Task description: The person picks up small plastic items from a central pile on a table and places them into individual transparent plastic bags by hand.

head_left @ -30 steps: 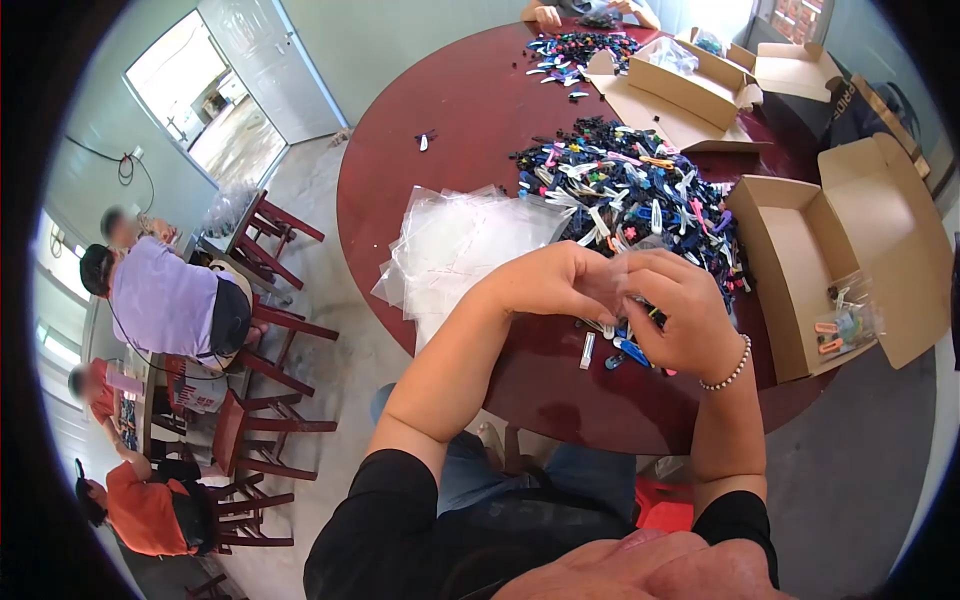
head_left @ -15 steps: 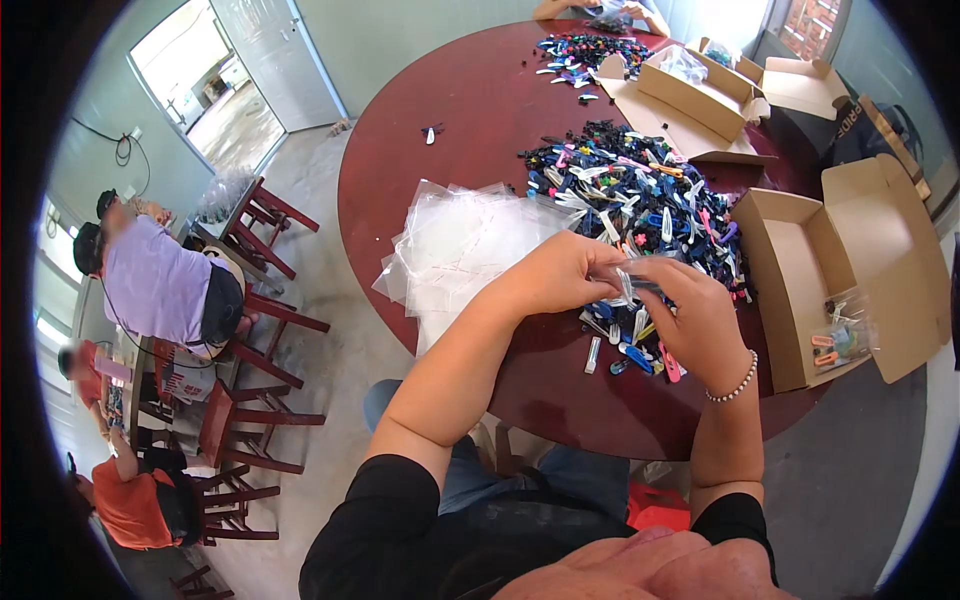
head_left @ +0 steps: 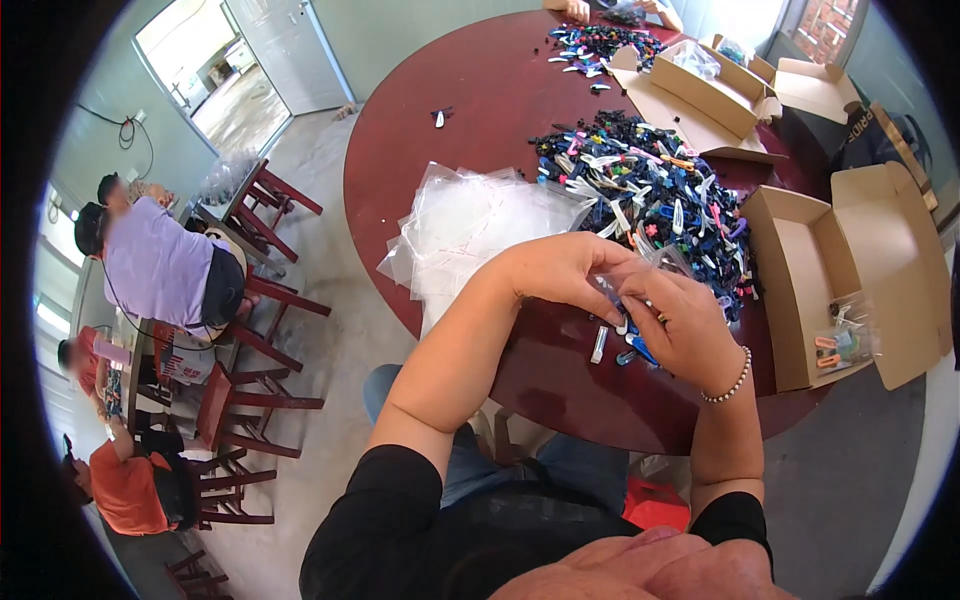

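Observation:
My left hand pinches a small clear plastic bag at the near edge of a heap of hair clips. My right hand meets it there, fingers curled against the same bag. The fingers cover most of the bag, so its contents are hard to make out. Just below the hands lie a blue hair clip and a pale clip on the table. Left of the heap, a loose stack of clear plastic bags is fanned out, partly behind my left forearm.
An open cardboard box at the right holds a filled clear bag. Another cardboard box stands farther back. Across the round red table, another person's hands are beside a second clip pile. Several people sit at left near wooden stools.
My right hand has moved slightly down and left, its fingers now closing over the bag between my hands. The whole view has shifted a little.

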Demonstrator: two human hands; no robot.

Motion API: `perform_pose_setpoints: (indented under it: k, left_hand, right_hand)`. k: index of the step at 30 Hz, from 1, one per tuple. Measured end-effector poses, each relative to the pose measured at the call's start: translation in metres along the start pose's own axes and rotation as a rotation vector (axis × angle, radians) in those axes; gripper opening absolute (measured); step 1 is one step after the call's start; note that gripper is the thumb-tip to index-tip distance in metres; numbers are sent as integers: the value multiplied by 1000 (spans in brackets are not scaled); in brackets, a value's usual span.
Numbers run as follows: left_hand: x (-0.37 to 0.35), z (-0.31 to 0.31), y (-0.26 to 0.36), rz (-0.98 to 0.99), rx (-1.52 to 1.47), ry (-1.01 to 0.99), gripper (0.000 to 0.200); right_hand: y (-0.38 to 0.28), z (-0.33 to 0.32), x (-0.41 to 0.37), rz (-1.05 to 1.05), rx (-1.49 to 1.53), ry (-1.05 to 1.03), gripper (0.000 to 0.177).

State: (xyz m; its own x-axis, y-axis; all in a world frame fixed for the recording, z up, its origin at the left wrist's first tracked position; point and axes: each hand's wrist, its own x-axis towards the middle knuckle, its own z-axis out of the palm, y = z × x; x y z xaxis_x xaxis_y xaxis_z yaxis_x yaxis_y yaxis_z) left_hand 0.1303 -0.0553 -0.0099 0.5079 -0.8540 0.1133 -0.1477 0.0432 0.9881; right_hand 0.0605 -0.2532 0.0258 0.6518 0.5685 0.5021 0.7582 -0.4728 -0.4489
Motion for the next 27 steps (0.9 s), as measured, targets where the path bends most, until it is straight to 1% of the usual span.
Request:
perform_pose_setpoints:
  k: [1, 2, 4, 5, 7, 8, 9, 10, 11, 12, 14, 15, 16, 17, 18, 19, 20, 22, 23, 24, 25, 26, 27]
  left_hand:
    - [-1, -1, -1, 13, -89, -93, 40]
    - [-1, -2, -3, 13, -92, -90, 40]
    - [2, -1, -8, 22, -236, -203, 61]
    - [3, -1, -10, 19, -243, -202, 61]
    - [5, -1, -10, 97, -238, -223, 64]
    - [3, 1, -10, 51, -339, -196, 65]
    - [4, 2, -10, 72, -403, -219, 66]
    - [5, 2, -11, 92, -468, -240, 66]
    - [6, 1, -12, 86, -430, -250, 65]
    - [6, 1, -14, 51, -446, -209, 59]
    - [6, -2, -14, 21, -237, -116, 50]
    - [7, -3, -16, 20, -194, -78, 42]
    - [7, -3, -15, 12, -208, -81, 42]
    - [7, -4, -13, 9, -185, -36, 42]
    - [6, -4, -11, 7, -157, 10, 42]
    - [5, -3, -12, -19, -207, 56, 41]
    - [5, -4, -11, -21, -210, 57, 41]
    - [3, -8, -8, -90, -182, 135, 41]
    - [4, -8, -10, -49, -171, 173, 39]
    - [4, -10, -10, -48, -172, 174, 39]
    - [3, -12, -9, -39, -171, 221, 39]
    - [3, -12, -8, -29, -168, 268, 40]
    - [3, -11, -7, -38, -159, 345, 38]
  right_hand:
    - [0, 1, 0, -5, 0, 12, 8]
    - [0, 1, -1, -11, -1, 25, 8]
    - [-1, 0, 1, -8, 2, 20, 7]
    - [-1, -1, 1, -4, 4, 18, 7]
    - [-2, -2, 2, -6, 17, 17, 7]
    - [-1, -2, 1, -12, 29, 19, 7]
    - [2, -1, 1, -19, 20, 15, 7]
    - [2, -1, -2, 55, 21, -19, 6]
    - [2, -1, -2, 68, 44, -15, 6]
    - [2, 0, -1, 80, 65, -8, 6]
    - [7, 2, -1, 60, 59, 33, 7]
    - [9, 1, -1, 74, 79, 42, 8]
    - [10, 0, -2, 84, 97, 52, 8]
    - [10, -3, -3, 95, 102, 48, 8]
    - [9, -6, -2, 140, 138, 114, 9]
    - [10, -9, -2, 182, 173, 181, 10]
    - [13, -11, -3, 185, 175, 179, 10]
    - [20, -17, -6, 306, 421, 378, 10]
    - [23, -20, -7, 307, 421, 376, 10]
    - [27, -23, -7, 325, 301, 354, 9]
    - [30, -27, -7, 342, 180, 332, 9]
    - [31, -29, -8, 341, 180, 331, 9]
    - [33, -31, -9, 380, 68, 140, 9]
